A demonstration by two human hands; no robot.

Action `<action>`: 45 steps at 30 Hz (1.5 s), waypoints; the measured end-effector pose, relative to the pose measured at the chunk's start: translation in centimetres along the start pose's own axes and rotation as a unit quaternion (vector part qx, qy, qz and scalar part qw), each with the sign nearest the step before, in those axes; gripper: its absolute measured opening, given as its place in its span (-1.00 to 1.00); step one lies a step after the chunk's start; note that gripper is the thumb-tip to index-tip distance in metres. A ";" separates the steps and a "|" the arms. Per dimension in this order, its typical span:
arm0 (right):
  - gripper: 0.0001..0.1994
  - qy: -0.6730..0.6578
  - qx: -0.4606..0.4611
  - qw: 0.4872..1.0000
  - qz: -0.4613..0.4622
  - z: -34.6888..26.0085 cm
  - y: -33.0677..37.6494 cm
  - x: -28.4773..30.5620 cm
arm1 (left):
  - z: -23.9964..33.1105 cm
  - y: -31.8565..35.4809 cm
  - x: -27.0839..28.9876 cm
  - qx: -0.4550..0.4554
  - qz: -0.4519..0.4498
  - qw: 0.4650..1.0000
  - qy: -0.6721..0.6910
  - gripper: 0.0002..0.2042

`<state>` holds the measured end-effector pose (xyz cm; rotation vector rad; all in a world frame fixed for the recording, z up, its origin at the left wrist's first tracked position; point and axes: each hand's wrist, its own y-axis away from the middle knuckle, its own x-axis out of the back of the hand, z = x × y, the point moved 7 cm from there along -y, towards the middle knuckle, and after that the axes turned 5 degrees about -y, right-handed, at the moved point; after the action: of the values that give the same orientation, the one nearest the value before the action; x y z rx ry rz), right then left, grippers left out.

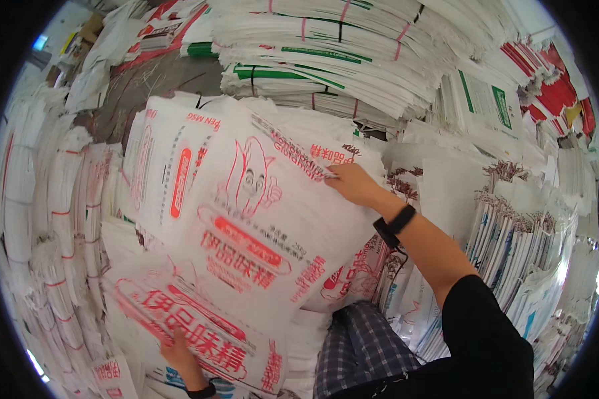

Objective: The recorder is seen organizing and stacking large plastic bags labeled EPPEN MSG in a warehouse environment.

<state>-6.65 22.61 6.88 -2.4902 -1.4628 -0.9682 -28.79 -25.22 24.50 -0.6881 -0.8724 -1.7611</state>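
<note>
A large white woven sack (246, 193) with red print and a red cartoon figure spreads in front of me, tilted. My right hand (356, 184), closed, pinches its upper right edge; a black band sits on that wrist. Lower left, my left hand (181, 359) is closed on the edge of a red-printed white sack part (199, 319). I cannot tell whether this is a fold of the same sack or a separate one. More sacks of the same print, such as a white sack (163, 166), lie beneath and to the left.
Tied bundles of flat white sacks (333, 50) with green stripes are stacked at the back. Upright sack bundles (20, 193) line the left. Stacked sacks with blue edges (506, 259) stand at the right. Brown floor (160, 86) shows at the back left.
</note>
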 end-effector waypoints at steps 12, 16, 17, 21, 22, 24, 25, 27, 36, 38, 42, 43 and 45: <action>-0.78 -0.208 0.128 0.886 0.394 -21.1 10.7 19.3 | 5.0 0.8 17.8 -0.097 0.380 0.906 0.159 -0.70; -0.76 -0.260 0.061 0.901 0.343 -19.3 13.1 20.2 | 3.5 1.0 17.6 -0.233 0.359 0.879 -0.211 -0.70; -0.69 -0.331 0.074 0.890 0.304 -18.6 12.7 19.5 | -2.3 -1.0 16.6 -0.083 0.280 0.949 0.121 -0.65; -0.57 -0.458 0.106 0.836 0.282 -12.5 10.6 18.2 | -3.9 -2.3 4.2 -0.048 0.147 0.955 0.252 -0.56; -0.57 -0.458 0.111 0.835 0.284 -11.5 9.8 17.2 | -3.7 -2.5 2.4 -0.053 0.148 0.954 0.255 -0.56; -0.59 -0.343 0.071 0.850 0.393 -10.2 9.2 16.2 | -2.5 -2.5 1.1 -0.073 0.194 0.909 0.363 -0.53; -0.59 -0.342 0.078 0.849 0.396 -10.0 9.0 16.1 | -1.2 -2.4 1.1 -0.078 0.195 0.906 0.367 -0.53; -0.51 -0.331 0.007 0.818 0.470 -8.6 9.6 17.4 | 2.7 -1.8 1.7 -0.073 0.196 0.886 0.413 -0.59; -0.66 -0.137 0.096 0.783 0.599 -21.5 15.0 28.0 | 7.2 -2.8 13.5 -0.143 0.365 0.874 0.286 -0.80; -0.62 -0.151 0.078 0.797 0.579 -24.0 16.6 30.0 | 10.5 0.0 16.5 -0.125 0.348 0.833 0.413 -0.79; -0.53 -0.159 0.067 0.818 0.549 -21.4 18.6 31.3 | 7.6 1.2 16.0 -0.101 0.325 0.849 0.405 -0.81; -0.51 -0.127 0.036 0.833 0.537 -19.1 18.5 30.2 | 4.1 0.0 13.0 -0.084 0.294 0.882 0.359 -0.80; -0.48 -0.001 0.039 0.833 0.551 -11.7 18.2 25.3 | 0.6 -1.9 6.6 -0.038 0.263 0.888 0.375 -0.79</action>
<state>11.15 27.47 34.53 -2.5741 0.1040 -0.5964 -32.66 -27.83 29.50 -0.2043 -0.0624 -1.3816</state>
